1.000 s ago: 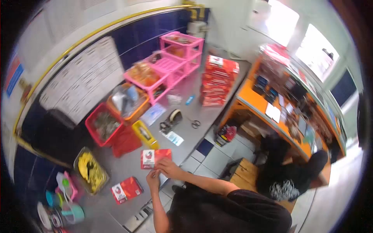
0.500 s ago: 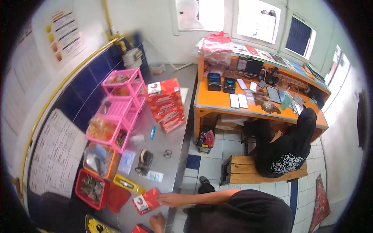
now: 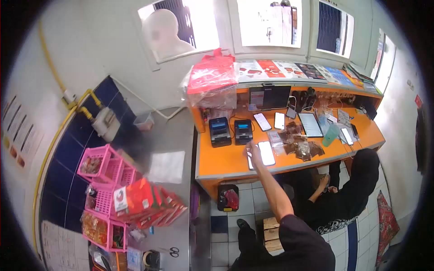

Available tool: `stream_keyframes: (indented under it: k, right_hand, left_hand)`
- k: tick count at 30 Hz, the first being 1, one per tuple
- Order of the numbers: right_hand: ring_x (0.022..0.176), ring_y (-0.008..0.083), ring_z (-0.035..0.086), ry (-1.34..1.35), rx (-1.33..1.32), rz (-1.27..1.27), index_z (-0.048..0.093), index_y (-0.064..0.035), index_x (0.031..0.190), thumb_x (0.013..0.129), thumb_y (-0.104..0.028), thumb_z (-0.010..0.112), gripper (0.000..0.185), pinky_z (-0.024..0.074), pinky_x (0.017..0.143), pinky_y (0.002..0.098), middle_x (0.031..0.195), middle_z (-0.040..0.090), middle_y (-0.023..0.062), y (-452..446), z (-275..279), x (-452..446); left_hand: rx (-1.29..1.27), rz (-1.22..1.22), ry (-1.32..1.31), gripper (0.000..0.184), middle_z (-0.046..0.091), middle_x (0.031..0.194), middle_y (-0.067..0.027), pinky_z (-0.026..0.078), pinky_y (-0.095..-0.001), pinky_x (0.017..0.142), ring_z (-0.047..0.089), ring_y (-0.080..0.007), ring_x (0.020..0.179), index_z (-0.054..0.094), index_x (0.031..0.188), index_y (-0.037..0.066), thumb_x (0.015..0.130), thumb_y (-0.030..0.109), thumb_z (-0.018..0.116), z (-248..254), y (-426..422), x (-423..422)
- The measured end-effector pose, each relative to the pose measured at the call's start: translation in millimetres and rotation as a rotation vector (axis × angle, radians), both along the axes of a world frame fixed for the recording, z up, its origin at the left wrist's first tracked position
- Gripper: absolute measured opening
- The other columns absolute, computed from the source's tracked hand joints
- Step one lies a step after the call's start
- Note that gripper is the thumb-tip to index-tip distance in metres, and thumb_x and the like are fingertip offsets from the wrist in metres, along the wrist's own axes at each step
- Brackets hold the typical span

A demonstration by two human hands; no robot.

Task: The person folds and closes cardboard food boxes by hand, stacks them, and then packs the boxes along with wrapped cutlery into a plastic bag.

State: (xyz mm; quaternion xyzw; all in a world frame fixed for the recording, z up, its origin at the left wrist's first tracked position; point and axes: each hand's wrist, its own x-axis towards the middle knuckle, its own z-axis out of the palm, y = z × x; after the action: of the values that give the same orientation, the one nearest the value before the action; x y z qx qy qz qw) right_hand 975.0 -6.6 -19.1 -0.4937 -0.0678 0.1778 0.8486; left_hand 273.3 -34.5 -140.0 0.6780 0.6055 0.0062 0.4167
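Observation:
My right hand (image 3: 255,152) is at the front of the orange desk (image 3: 217,162), reaching over the left one of two phones lying side by side. That phone (image 3: 250,163) is largely covered by the hand and forearm, and its lower end shows. Fingers point down toward its screen and appear to hold nothing; whether they touch it cannot be made out. Just right of the hand lies the other phone (image 3: 266,153), its screen lit white. Two dark card-terminal-like devices (image 3: 220,132) stand behind and to the left. My left hand is out of view.
A seated person in black (image 3: 348,194) is at the desk's right side. Small brown packets (image 3: 304,149) and a tablet (image 3: 311,125) lie on the desk. On the steel counter stand red cartons (image 3: 149,203), pink baskets (image 3: 101,198) and scissors (image 3: 173,252).
My view has swung from the counter toward the desk. My right hand has left the red box on the counter and reached the phones. My left hand has gone out of view.

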Motion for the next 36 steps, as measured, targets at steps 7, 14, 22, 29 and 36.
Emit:
stream_keyframes:
  k: [7,14,22,29,36]
  right_hand:
    - [0.139,0.0361,0.038,0.182,0.179,-0.152,0.023,0.0017,0.151,0.097,-0.053,0.055,0.084,0.0359,0.111,0.0495,0.151,0.038,0.0211,59,23,191]
    - [0.121,0.0319,0.054,0.098,0.449,-0.210,0.048,-0.0018,0.130,0.093,-0.044,0.068,0.059,0.0466,0.104,0.0433,0.124,0.052,0.0139,71,40,210]
    - [0.128,0.0406,0.050,0.130,0.575,-0.031,0.030,0.0011,0.143,0.092,-0.042,0.068,0.077,0.0429,0.113,0.0458,0.147,0.033,0.0222,65,-43,277]
    - [0.138,0.0456,0.038,0.155,0.429,-0.131,0.010,0.0004,0.153,0.092,-0.041,0.067,0.093,0.0388,0.116,0.0480,0.156,0.012,0.0264,58,17,234]
    - [0.098,0.0210,0.062,0.004,0.211,-0.016,0.060,-0.0078,0.110,0.101,-0.043,0.052,0.037,0.0497,0.084,0.0351,0.105,0.065,0.0087,72,4,180]
  left_hand:
    - [0.026,0.032,0.048,0.038,0.072,0.093,-0.0201,0.053,-0.0459,0.074,0.068,-0.0336,0.084,0.071,0.104,0.006,0.090,0.041,0.065,38,33,128]
    - [0.047,0.067,0.168,0.040,0.072,0.093,-0.0206,0.053,-0.0474,0.074,0.069,-0.0368,0.087,0.071,0.102,0.005,0.090,0.042,0.063,41,32,149]
    - [0.172,-0.018,0.173,0.035,0.072,0.102,-0.0169,0.054,-0.0455,0.080,0.068,-0.0354,0.096,0.072,0.099,0.009,0.092,0.040,0.059,2,-3,113]
    - [-0.116,0.239,0.082,0.024,0.073,0.105,-0.0116,0.055,-0.0421,0.080,0.069,-0.0335,0.094,0.073,0.096,0.013,0.089,0.032,0.061,-19,2,127]
    - [-0.133,0.252,0.064,0.028,0.073,0.099,-0.0152,0.054,-0.0402,0.080,0.071,-0.0304,0.091,0.073,0.108,0.008,0.092,0.030,0.063,-9,33,126]
